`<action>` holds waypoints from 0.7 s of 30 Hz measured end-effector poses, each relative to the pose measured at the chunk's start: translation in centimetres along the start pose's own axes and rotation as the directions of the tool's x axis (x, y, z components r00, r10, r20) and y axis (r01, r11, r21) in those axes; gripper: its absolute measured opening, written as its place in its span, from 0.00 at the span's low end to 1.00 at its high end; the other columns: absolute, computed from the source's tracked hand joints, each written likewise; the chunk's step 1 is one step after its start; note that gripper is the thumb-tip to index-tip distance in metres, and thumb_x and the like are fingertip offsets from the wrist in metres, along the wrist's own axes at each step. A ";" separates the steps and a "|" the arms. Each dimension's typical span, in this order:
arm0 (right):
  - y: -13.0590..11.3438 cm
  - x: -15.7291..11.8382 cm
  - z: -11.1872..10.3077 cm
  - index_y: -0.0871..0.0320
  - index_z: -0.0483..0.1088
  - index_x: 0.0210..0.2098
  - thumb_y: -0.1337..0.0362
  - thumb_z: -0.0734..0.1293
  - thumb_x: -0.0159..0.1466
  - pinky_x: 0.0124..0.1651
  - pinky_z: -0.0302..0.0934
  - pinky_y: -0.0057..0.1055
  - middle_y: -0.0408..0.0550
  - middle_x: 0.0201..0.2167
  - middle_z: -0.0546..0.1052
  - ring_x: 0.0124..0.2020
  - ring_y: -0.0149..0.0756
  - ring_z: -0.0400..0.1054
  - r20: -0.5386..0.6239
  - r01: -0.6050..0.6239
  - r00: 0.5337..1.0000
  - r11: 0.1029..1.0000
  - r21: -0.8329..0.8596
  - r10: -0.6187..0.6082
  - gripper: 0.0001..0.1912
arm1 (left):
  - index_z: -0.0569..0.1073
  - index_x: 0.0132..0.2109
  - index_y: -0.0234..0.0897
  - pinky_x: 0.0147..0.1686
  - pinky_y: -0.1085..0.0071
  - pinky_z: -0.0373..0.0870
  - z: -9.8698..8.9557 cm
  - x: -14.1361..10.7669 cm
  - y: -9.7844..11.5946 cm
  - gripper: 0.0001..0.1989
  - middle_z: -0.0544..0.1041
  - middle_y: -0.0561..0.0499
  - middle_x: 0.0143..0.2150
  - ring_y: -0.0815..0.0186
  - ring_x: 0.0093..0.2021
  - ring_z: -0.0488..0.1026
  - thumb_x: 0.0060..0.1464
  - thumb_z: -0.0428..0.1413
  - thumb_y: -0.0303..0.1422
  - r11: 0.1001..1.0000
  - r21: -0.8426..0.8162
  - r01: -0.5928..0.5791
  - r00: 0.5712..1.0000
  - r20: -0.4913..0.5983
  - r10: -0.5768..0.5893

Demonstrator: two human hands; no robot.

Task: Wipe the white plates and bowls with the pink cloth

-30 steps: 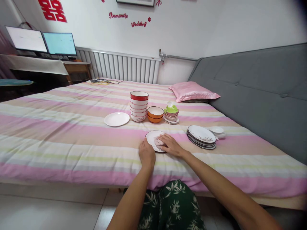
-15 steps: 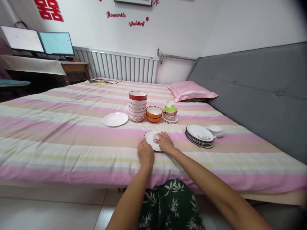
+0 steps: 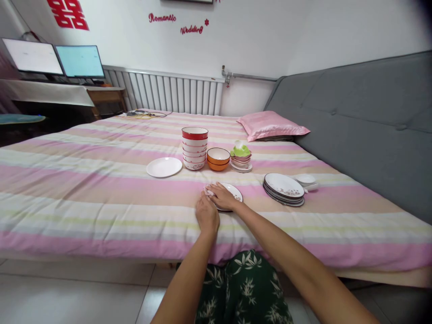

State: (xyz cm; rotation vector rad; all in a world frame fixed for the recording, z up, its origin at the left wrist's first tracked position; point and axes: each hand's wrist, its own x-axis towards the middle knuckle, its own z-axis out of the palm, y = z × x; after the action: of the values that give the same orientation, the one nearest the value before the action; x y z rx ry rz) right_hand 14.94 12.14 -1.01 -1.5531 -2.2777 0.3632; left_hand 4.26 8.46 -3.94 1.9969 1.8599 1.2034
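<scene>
The left hand [image 3: 207,213] is resting at the near left rim of a dark-edged white plate [image 3: 236,192], which is lying flat on the striped bed cover [image 3: 135,211] near the person. Its fingers are keeping close together and bending along the rim; how firmly they are gripping cannot be told. The right hand [image 3: 221,197] is reaching over the plate from the right, fingers nearly straight with only narrow gaps, and is pressing a crumpled pale pink cloth [image 3: 209,192] at the plate's left side. The fingertips of both hands are lying just beside each other.

Half a second ago the right hand was covering the plate's right part; now it is lying farther left, and the patterned right rim is showing. The left hand is staying at the same rim.

To the right, a stack of plates [image 3: 283,185] is sitting as before. On the far side, a white oval plate [image 3: 164,167], a tall stack of bowls [image 3: 195,150] and two orange bowls [image 3: 218,159] are standing unmoved.
</scene>
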 end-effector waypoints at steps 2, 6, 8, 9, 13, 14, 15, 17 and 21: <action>-0.1 -0.7 -0.4 0.57 0.59 0.60 0.64 0.56 0.63 0.67 0.34 0.39 0.48 0.61 0.62 0.63 0.33 0.51 0.030 0.073 0.997 0.997 0.031 -0.074 0.25 | 0.61 0.59 0.23 0.51 0.61 0.63 -0.2 0.0 0.1 0.24 0.71 0.33 0.53 0.55 0.52 0.69 0.61 0.38 0.32 0.998 -0.045 0.052 0.999 -0.001 -0.052; -0.3 -2.6 -1.3 0.55 0.61 0.59 0.66 0.55 0.64 0.67 0.35 0.40 0.46 0.60 0.63 0.64 0.34 0.50 0.072 0.164 0.983 0.981 0.101 -0.171 0.24 | 0.61 0.59 0.24 0.50 0.59 0.63 -0.5 -0.1 0.4 0.25 0.72 0.33 0.53 0.53 0.52 0.69 0.62 0.38 0.36 0.989 -0.098 0.108 0.994 0.009 -0.107; -0.3 -3.8 -1.8 0.53 0.61 0.59 0.66 0.56 0.63 0.67 0.36 0.40 0.43 0.59 0.64 0.64 0.34 0.51 0.094 0.175 0.978 0.977 0.122 -0.187 0.24 | 0.62 0.59 0.24 0.50 0.58 0.63 -0.6 -0.1 0.4 0.25 0.72 0.33 0.52 0.53 0.52 0.69 0.62 0.38 0.37 0.989 -0.100 0.108 0.994 0.004 -0.108; -0.3 -4.5 -2.0 0.52 0.61 0.59 0.66 0.56 0.63 0.67 0.37 0.40 0.43 0.59 0.65 0.64 0.34 0.51 0.105 0.176 0.976 0.976 0.130 -0.190 0.24 | 0.63 0.58 0.24 0.49 0.59 0.64 -0.6 -0.1 0.4 0.25 0.73 0.33 0.51 0.53 0.51 0.70 0.62 0.38 0.37 0.989 -0.099 0.106 0.994 0.000 -0.106; 0.3 -7.2 -3.2 0.54 0.64 0.56 0.62 0.57 0.64 0.65 0.43 0.44 0.45 0.59 0.65 0.65 0.41 0.48 0.124 0.115 0.984 0.987 0.114 -0.129 0.21 | 0.64 0.57 0.26 0.49 0.60 0.64 -0.6 -0.1 0.5 0.25 0.73 0.34 0.51 0.53 0.51 0.70 0.62 0.38 0.38 0.991 -0.089 0.097 0.995 -0.008 -0.098; 0.6 -7.8 -3.4 0.54 0.65 0.56 0.61 0.57 0.64 0.64 0.45 0.44 0.45 0.59 0.65 0.65 0.42 0.48 0.114 0.092 0.988 0.991 0.095 -0.102 0.21 | 0.65 0.57 0.25 0.48 0.60 0.64 -0.6 -0.1 0.5 0.25 0.73 0.34 0.51 0.53 0.50 0.70 0.62 0.38 0.38 0.992 -0.084 0.095 0.995 -0.006 -0.096; 0.8 -8.2 -3.6 0.54 0.65 0.56 0.61 0.57 0.65 0.64 0.45 0.44 0.44 0.58 0.66 0.64 0.41 0.49 0.102 0.075 0.991 0.995 0.072 -0.082 0.21 | 0.65 0.57 0.25 0.49 0.60 0.64 -0.6 -0.1 0.5 0.25 0.73 0.34 0.51 0.53 0.50 0.70 0.62 0.38 0.38 0.992 -0.081 0.092 0.996 -0.003 -0.093; 1.4 -8.8 -3.8 0.52 0.64 0.56 0.62 0.55 0.65 0.65 0.45 0.42 0.43 0.58 0.67 0.63 0.39 0.52 0.068 0.041 0.997 0.999 0.006 -0.042 0.21 | 0.65 0.56 0.25 0.49 0.60 0.64 -0.7 -0.1 0.6 0.24 0.73 0.35 0.51 0.53 0.50 0.70 0.62 0.38 0.38 0.994 -0.074 0.083 0.996 -0.002 -0.084; 2.9 -8.2 -3.3 0.53 0.63 0.57 0.64 0.56 0.64 0.65 0.44 0.42 0.45 0.59 0.64 0.64 0.40 0.48 -0.002 -0.129 0.991 0.979 -0.159 0.131 0.22 | 0.66 0.56 0.26 0.48 0.60 0.64 -0.8 -0.1 0.8 0.23 0.74 0.35 0.50 0.54 0.49 0.70 0.61 0.39 0.36 0.996 -0.059 0.068 0.998 -0.003 -0.068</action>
State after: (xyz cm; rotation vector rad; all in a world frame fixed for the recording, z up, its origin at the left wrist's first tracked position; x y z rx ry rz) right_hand 21.51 5.56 -0.38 -1.7881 -2.2657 0.2269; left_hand 4.32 7.92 -2.96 1.8859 1.8569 1.2313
